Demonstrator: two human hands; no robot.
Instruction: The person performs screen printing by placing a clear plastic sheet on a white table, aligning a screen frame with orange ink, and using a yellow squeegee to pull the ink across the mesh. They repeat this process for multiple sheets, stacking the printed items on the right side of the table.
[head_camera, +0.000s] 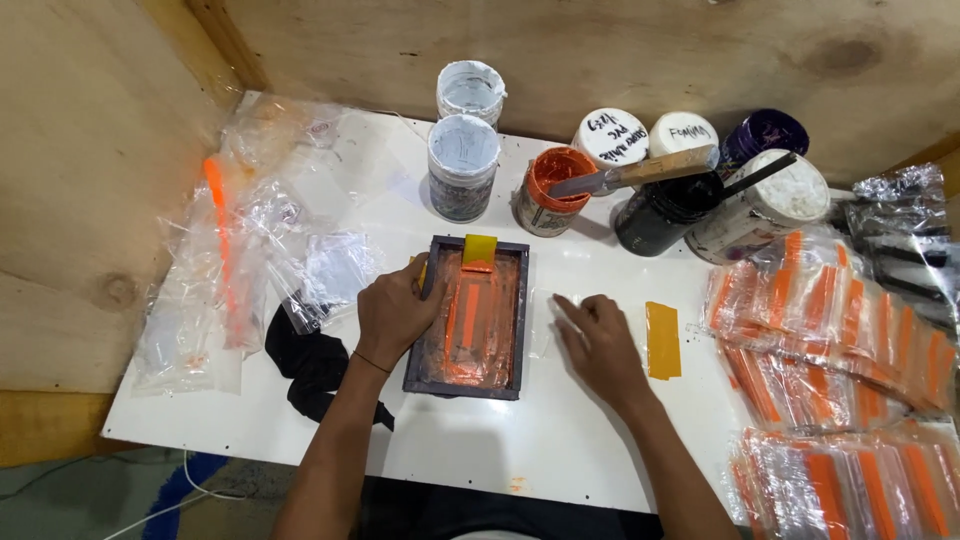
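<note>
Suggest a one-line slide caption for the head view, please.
Left hand steadies an orange-inked printing frame; right hand flat on table.

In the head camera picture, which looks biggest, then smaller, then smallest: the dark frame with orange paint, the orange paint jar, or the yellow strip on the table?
1. Dark frame
2. Orange paint jar
3. Yellow strip, though jar and strip look close.

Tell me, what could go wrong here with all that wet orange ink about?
The left hand grips the ink-smeared frame; orange could get onto the fingers, then onto the white table. The palette knife balanced across the open orange pot might tip off. The right hand could slide the clear film it presses.
</note>
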